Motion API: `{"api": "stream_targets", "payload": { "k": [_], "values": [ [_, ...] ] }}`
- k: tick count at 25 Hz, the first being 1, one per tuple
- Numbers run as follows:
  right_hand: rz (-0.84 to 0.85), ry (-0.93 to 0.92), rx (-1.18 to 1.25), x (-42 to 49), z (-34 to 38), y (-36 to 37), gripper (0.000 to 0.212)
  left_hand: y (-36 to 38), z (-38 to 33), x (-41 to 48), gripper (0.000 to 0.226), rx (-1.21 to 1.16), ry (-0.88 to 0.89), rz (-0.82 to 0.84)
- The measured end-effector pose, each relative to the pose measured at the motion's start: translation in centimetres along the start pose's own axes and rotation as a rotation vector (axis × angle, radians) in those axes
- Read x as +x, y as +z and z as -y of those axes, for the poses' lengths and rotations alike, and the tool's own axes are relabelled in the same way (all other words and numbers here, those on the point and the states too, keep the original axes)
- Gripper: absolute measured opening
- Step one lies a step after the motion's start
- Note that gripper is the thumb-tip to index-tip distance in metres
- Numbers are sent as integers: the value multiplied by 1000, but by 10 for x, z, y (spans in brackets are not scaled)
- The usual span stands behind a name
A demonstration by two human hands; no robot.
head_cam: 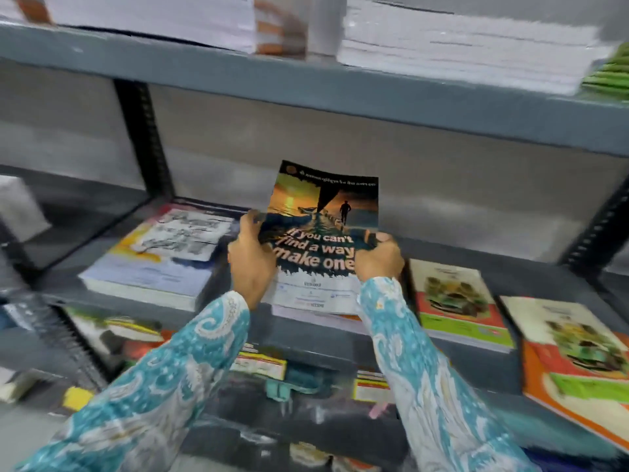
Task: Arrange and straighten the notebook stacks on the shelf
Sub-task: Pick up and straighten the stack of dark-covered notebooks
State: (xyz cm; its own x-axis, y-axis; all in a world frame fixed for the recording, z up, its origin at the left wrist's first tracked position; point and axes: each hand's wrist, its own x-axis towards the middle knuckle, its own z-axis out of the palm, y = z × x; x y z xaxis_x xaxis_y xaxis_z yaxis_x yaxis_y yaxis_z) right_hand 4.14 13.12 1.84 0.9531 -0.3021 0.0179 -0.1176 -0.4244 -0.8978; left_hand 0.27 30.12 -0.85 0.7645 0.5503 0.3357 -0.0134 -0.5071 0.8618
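1. Grey metal shelving fills my view: the middle shelf (510, 277) runs across the centre, an upper shelf (306, 93) above it carries thick white paper stacks (459, 46), and a lower tier at 6 o'clock holds a blurred jumble I cannot sort out.
2. At the centre, both my hands hold one notebook (323, 233), its cover showing a sunset scene and the words "If you can't find a way make one". It is tilted up off the shelf, top edge leaning toward the back wall.
3. My left hand (252, 264) is closed on the notebook's left edge, thumb on the cover; my right hand (379, 258) pinches the right edge the same way.
4. Beneath it, at the shelf's front edge, a thin stack (313, 316) seems to lie, mostly hidden.
5. At 9 o'clock sits a thicker stack (153, 264), skewed to the shelf edge. At 3 o'clock lie two stacks with orange-and-green covers (456, 298) (578, 352), the farther one overhanging the front.
6. I judge the step to be placing or squaring this notebook onto the centre pile.
7. Next it needs lowering flat, edges lined up with what lies under it; then the skewed neighbours want turning square.
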Motion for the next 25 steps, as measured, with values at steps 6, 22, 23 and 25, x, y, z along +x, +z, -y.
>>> {"api": "stream_targets", "payload": {
  "k": [6, 22, 23, 25],
  "values": [
    [174, 69, 66, -46, 48, 132, 41, -129, 73, 76, 48, 164, -120, -54],
    [363, -130, -245, -85, 44, 221, 49, -157, 158, 136, 54, 750, -273, 257],
    [348, -161, -238, -82, 44, 215, 44, -151, 155, 132, 58, 803, -228, 243],
    [279, -216, -193, -71, 41, 197, 33, -132, 142, 121, 58, 839, -64, 176]
  ]
}}
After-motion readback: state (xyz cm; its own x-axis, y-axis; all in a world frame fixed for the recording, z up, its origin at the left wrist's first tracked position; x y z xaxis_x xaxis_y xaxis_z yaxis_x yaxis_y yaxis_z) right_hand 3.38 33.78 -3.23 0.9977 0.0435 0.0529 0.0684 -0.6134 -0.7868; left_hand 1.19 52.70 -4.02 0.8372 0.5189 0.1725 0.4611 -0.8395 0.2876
